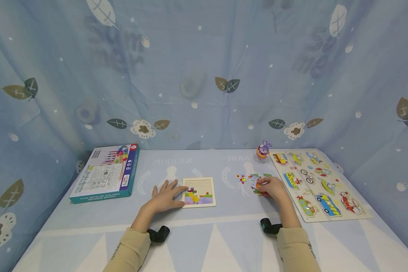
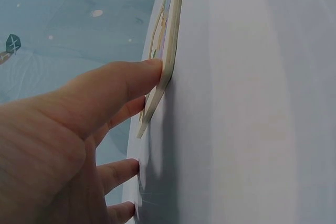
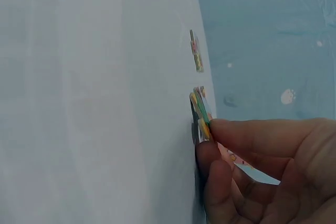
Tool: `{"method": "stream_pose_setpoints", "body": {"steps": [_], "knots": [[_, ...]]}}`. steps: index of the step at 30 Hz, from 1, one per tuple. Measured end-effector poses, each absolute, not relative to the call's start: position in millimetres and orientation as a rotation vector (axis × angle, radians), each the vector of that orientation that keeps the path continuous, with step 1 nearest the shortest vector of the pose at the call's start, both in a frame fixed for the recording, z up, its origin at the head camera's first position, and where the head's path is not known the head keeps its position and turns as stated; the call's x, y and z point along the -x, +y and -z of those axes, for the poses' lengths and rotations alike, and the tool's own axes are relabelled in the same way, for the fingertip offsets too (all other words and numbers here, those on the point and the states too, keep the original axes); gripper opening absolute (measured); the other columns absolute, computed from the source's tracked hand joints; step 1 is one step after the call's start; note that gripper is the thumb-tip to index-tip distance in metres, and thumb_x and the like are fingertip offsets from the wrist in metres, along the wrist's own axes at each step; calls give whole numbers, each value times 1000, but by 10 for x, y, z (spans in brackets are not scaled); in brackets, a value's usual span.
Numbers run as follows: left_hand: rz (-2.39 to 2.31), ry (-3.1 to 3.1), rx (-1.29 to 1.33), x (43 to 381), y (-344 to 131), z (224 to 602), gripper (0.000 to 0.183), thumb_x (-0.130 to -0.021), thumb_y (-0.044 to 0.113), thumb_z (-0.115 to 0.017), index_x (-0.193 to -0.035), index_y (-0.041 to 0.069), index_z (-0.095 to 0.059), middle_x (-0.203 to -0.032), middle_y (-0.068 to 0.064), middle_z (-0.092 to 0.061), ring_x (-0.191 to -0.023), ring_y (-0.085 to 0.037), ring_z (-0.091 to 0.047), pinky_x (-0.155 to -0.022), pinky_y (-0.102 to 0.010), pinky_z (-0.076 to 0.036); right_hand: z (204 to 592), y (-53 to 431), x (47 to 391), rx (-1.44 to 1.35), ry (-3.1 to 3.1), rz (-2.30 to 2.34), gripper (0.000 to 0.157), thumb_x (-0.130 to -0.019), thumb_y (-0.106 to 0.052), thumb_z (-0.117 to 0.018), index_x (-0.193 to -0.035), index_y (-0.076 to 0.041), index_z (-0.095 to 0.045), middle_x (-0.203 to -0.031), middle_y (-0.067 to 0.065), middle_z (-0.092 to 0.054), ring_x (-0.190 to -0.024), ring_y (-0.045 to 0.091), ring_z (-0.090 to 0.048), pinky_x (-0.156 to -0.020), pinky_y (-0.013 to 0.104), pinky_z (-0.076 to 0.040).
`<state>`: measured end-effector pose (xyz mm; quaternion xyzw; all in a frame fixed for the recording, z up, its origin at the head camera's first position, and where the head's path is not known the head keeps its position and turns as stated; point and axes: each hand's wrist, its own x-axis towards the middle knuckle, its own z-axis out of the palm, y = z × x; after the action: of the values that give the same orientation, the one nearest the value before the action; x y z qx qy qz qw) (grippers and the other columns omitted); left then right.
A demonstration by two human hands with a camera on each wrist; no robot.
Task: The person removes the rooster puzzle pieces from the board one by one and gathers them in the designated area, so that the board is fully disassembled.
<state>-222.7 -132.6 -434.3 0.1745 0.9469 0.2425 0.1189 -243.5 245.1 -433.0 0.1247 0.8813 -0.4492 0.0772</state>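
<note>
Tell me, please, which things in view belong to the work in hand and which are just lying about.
Part of the work:
wooden puzzle tray, partly filled, touched by the left hand
loose puzzle pieces, one pinched by the right hand

Apparently just lying about:
flat printed box
purple-eared toy
vehicle puzzle board
</note>
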Motion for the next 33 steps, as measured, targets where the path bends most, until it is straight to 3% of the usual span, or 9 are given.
{"method": "stream_pose_setpoints", "body": {"steps": [7,15,23,33], "knots": [[-701,2770,-499,2227,-1324,4356,56,-82,34,-65,-134,21,-49,-149,-19,-24,-136,-49,-8,-98,-72,2,4330,2459,2440,-403,2693,1294,30,-80,-3,-67,-109,4,-62,-86,12,-57,-61,11,-55,-54,23,-47],[-686,2770,-491,2230,-1321,4347,56,-83,34,-65,-135,20,-48,-149,-19,-24,-136,-49,-7,-98,-72,2,4284,2435,2427,-358,2775,1355,31,-81,-9,-64,-109,4,-60,-74,7,-56,-61,13,-52,-54,24,-42],[-692,2772,-490,2224,-1321,4331,56,-82,34,-65,-134,21,-48,-149,-19,-24,-136,-48,-7,-99,-72,3,4295,2345,2478,-308,2741,1468,31,-85,-12,-62,-112,3,-60,-76,6,-53,-62,11,-55,-57,23,-46],[-672,2771,-430,2197,-1310,4305,75,-81,38,-65,-141,5,-36,-149,-18,-25,-137,-45,-9,-101,-69,3,4265,2133,2504,-100,2704,1626,30,-85,-8,-61,-113,4,-60,-83,8,-57,-65,13,-54,-58,26,-47]]}}
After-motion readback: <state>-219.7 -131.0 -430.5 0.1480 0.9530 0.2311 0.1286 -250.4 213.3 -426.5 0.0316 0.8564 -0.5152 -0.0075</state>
